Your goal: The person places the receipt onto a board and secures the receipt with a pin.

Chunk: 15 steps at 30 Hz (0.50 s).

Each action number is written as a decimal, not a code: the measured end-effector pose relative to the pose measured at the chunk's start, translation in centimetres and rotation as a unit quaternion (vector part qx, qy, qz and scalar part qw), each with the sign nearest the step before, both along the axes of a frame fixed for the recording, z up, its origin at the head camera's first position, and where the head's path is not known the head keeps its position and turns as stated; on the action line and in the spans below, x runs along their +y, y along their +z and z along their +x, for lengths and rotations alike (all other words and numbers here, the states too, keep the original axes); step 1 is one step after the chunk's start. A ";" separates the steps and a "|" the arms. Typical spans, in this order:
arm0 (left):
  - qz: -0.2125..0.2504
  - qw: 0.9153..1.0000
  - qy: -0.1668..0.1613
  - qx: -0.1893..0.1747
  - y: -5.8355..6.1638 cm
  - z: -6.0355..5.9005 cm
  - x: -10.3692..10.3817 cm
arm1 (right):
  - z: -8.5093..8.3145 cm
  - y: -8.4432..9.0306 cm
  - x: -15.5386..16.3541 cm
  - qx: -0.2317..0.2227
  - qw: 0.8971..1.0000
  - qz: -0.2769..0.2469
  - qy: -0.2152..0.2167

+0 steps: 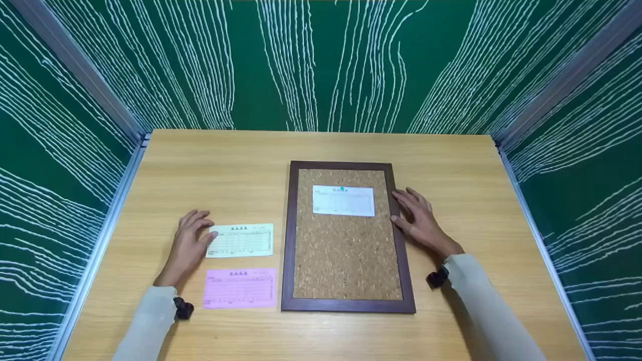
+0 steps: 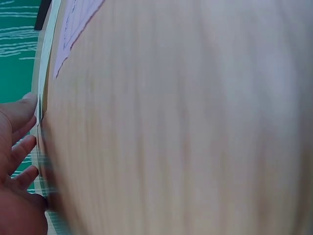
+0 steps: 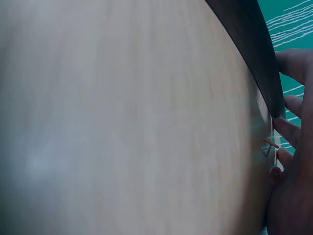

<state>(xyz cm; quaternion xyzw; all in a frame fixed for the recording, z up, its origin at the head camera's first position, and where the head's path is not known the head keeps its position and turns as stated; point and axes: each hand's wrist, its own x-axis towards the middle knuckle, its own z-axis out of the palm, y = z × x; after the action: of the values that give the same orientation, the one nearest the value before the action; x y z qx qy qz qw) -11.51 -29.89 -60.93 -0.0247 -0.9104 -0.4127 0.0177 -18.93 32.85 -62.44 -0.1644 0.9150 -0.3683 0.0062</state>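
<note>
My left hand (image 1: 188, 245) lies at the left end of a pale green printed slip (image 1: 241, 245), its thumb on the slip's upper left corner and its fingers loosely bent. Just below that slip is a pink printed slip (image 1: 239, 293). A cork board (image 1: 346, 255) with a dark brown frame lies flat on the table. Near its top, a white printed slip (image 1: 343, 203) sits under a green pushpin (image 1: 342, 189). My right hand (image 1: 421, 218) rests against the frame's right side, fingers spread. The right wrist view shows an orange pushpin (image 3: 270, 143) and a red pushpin (image 3: 276, 175) beside that hand.
The wooden table (image 1: 215, 165) carries everything. Green walls (image 1: 246, 60) with white wavy lines stand at the back and both sides, joined by grey metal posts (image 1: 85, 60). Small dark wrist cameras (image 1: 184, 308) are worn on both sleeves.
</note>
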 end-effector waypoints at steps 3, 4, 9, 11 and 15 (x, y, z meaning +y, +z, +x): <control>0.000 1.000 0.000 0.001 0.0 -0.1 -0.1 | 0.0 0.1 0.0 -0.003 1.000 0.001 -0.001; 0.000 1.000 -0.001 0.003 0.0 -0.1 -0.1 | 0.1 0.1 0.0 -0.002 1.000 0.001 -0.001; -0.002 1.000 -0.005 0.004 0.1 -0.2 -0.1 | 0.0 0.0 0.1 0.008 1.000 -0.001 0.002; -0.003 1.000 -0.006 0.001 0.1 -0.2 -0.1 | 0.0 -0.1 0.1 0.007 1.000 -0.001 0.002; -0.005 1.000 -0.005 -0.001 0.1 -0.2 0.0 | 0.0 -0.2 0.1 0.006 1.000 0.001 0.004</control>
<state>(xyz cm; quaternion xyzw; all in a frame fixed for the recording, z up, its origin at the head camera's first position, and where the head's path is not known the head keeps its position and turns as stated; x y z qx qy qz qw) -11.68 -29.88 -60.79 -0.0291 -0.9123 -0.4083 0.0150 -18.88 32.96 -62.61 -0.1700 0.9148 -0.3663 0.0028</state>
